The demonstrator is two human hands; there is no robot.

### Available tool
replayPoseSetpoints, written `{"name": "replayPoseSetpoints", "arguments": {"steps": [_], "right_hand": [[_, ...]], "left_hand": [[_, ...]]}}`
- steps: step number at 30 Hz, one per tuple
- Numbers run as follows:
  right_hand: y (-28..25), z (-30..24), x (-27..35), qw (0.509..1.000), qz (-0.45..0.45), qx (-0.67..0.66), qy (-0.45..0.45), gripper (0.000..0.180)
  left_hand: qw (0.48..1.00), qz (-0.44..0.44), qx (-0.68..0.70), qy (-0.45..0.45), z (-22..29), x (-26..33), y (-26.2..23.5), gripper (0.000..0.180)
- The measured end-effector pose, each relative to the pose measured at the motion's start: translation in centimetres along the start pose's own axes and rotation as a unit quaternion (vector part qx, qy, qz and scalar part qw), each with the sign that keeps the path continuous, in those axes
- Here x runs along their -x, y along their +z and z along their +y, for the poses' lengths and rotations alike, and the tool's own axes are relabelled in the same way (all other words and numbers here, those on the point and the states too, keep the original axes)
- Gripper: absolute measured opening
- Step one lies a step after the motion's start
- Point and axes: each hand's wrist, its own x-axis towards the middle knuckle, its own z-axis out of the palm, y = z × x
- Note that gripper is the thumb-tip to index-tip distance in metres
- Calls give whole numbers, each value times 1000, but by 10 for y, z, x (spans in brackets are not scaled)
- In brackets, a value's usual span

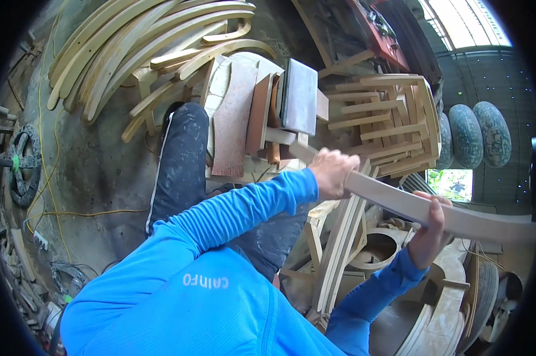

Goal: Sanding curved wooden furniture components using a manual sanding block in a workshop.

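A long, pale, gently curved wooden piece [398,202] slants across the right side of the view. My left hand [336,172] is wrapped round it close to its left end. Farther along, my right hand [432,231] grips the piece, thumb and fingers closed against it. The left end, slightly blurred, lies beside a bench fixture with a grey flat block [301,98] and an upright brown board [259,113]; I cannot tell whether it touches them. A wavy-edged reddish-brown sheet [235,118] lies on the bench left of that board.
Curved wooden parts [131,53] are stacked at the far left. Slatted wooden frames [392,118] stand far right, with grey rounded bundles [480,136] behind. Long strips [339,255] lean near my right arm. A yellow cord [96,212] runs over the floor near a wheel [24,165].
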Motion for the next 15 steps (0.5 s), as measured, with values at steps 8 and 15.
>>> {"name": "replayPoseSetpoints", "arguments": {"steps": [8, 15], "right_hand": [[58, 40, 51, 944, 51, -326, -3, 49], [45, 64, 72, 941, 37, -338, 1, 53]], "left_hand": [[992, 85, 65, 62, 22, 56, 68, 45], [989, -3, 125, 78, 33, 77, 101, 52]]}}
